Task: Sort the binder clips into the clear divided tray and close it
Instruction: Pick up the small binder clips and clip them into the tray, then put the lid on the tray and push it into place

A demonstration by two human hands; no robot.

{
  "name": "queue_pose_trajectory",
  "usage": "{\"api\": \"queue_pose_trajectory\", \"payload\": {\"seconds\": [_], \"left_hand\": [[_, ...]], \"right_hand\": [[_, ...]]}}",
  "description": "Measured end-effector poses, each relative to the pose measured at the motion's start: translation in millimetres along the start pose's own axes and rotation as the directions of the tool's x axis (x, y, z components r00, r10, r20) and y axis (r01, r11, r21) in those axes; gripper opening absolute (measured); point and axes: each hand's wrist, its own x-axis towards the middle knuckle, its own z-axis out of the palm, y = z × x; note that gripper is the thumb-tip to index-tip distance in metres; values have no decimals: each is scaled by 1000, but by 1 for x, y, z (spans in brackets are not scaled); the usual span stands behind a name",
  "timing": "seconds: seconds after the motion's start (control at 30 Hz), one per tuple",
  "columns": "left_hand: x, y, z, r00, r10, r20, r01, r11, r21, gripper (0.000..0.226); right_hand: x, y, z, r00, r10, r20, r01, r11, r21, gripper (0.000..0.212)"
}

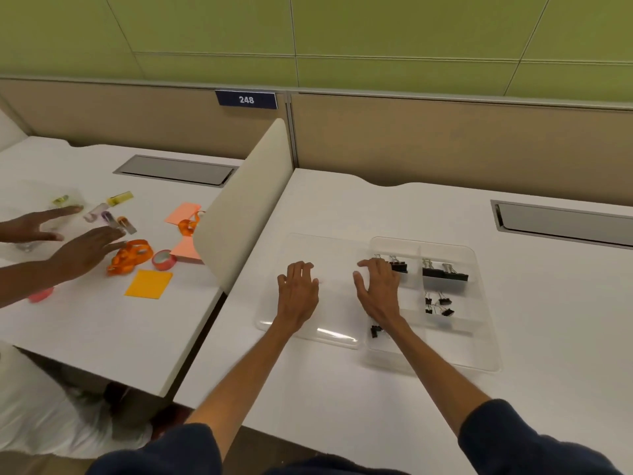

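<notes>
White bench [376, 207] carries our clear divided tray [476, 347] right of centre, binder clips [445, 274] grouped by size in its compartments; its lid [335, 323] lies flat leftward, so our hands rest flat-fingered, left hand [297, 293] on it, right hand [378, 293] at the hinge, likely to fold it shut

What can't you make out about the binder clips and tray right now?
Head view, all three:
Medium clips: partly covered by the right hand, count unclear.
Near clips: partly hidden by the right forearm.
Small clips: too small and blurred to count.
</notes>
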Motion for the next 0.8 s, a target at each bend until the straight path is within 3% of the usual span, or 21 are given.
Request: {"api": "queue_pose_trajectory", "payload": {"seconds": [0.1, 0.17, 0.23, 0.33, 0.47, 0.57, 0.8], "left_hand": [[8, -19, -2, 998, -41, 52, 40, 999, 16, 41], [9, -30, -3, 983, -136, 123, 125, 988, 94, 60], [10, -39, -4, 932, -298, 206, 257, 945, 204, 87], [11, -47, -9, 824, -483, 297, 393, 864, 315, 114], [13, -49, -12, 754, -539, 375, 444, 839, 314, 108], [19, -46, -15, 750, -528, 399, 465, 849, 250, 104], [35, -58, -18, 643, -604, 470, 665, 745, 47, 113]], "right_hand": [[6, -14, 12, 1000, -26, 16, 26, 999, -28, 23], [6, -22, 21, 998, -39, 46, 42, 997, -64, 20], [5, -30, 31, 992, -21, 121, 37, 991, -132, 20], [-2, -41, 47, 962, 118, 248, -52, 965, -258, 32], [-19, -54, 64, 882, 294, 368, -158, 921, -356, 48], [-27, -52, 69, 870, 315, 380, -179, 919, -352, 57], [-19, -54, 67, 829, 376, 414, -281, 920, -273, 69]]}}
